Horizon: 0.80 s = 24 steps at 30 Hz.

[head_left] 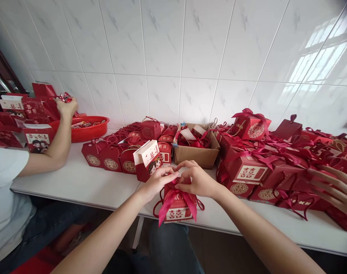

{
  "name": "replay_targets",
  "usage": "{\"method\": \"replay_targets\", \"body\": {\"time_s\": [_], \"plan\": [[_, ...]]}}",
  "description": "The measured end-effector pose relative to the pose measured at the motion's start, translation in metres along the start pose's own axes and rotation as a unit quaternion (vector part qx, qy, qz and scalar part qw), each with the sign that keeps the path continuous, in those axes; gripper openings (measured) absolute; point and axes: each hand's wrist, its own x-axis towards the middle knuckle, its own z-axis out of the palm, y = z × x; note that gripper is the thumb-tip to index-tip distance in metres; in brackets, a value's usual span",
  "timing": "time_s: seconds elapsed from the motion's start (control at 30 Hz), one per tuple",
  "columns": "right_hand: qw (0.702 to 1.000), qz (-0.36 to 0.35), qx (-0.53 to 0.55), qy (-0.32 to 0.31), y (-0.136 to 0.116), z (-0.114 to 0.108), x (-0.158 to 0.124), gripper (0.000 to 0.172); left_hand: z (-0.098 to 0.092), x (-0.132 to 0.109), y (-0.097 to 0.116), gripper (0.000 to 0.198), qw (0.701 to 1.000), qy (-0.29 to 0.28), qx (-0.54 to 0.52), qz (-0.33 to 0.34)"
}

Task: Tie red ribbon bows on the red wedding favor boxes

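I'm watching the right hand [198,180] pinching the glossy crimson ribbon [190,205] on a small red cardboard box [176,214], sitting at the white table [105,186]'s front edge. The left hand [154,183] is meeting it (grip hidden, can't tell). Uneven pulling risks skewing the bow — or tipping the box off. A white-topped red carton [146,161] is crowding behind — brown cardboard tray [194,158] beyond.

the left forearm [107,228] and the right forearm [253,219], both bare, reach over the front edge of the table [105,192], inclined toward each other. the left hand [158,182] shows its back, with the thumb extended toward the right hand [198,179]. this one has its forefinger arched and its thumb pointing leftward. the fingertips of both hands are very near together; how firmly they press, one cannot see.
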Motion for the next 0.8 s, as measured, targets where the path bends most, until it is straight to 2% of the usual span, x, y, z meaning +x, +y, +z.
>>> {"method": "replay_targets", "body": {"time_s": [0.2,0.43,0.57,0.67,0.73,0.8], "plan": [[1.0,-0.002,0.018,0.012,-0.002,0.004,-0.001,0.02,-0.001,0.006,-0.009,0.019,0.997,0.047,-0.059,-0.024],[0.999,0.018,0.034,0.011,-0.004,0.007,-0.005,0.019,-0.003,0.007,-0.014,0.016,0.997,0.043,-0.061,-0.024],[0.997,0.037,0.061,0.043,0.0,0.004,-0.015,0.013,-0.007,0.001,-0.016,0.026,0.996,0.011,-0.091,-0.024],[0.984,0.063,0.143,0.085,0.012,0.002,-0.035,0.034,-0.016,-0.007,-0.019,0.04,0.995,0.004,-0.1,-0.029],[0.97,0.068,0.222,0.066,0.025,0.003,-0.053,0.05,-0.026,-0.011,-0.027,0.045,0.997,0.036,-0.064,-0.033],[0.958,0.068,0.277,0.022,0.038,0.01,-0.07,0.078,-0.036,-0.015,-0.038,0.047,0.996,0.082,-0.001,-0.032]]}}
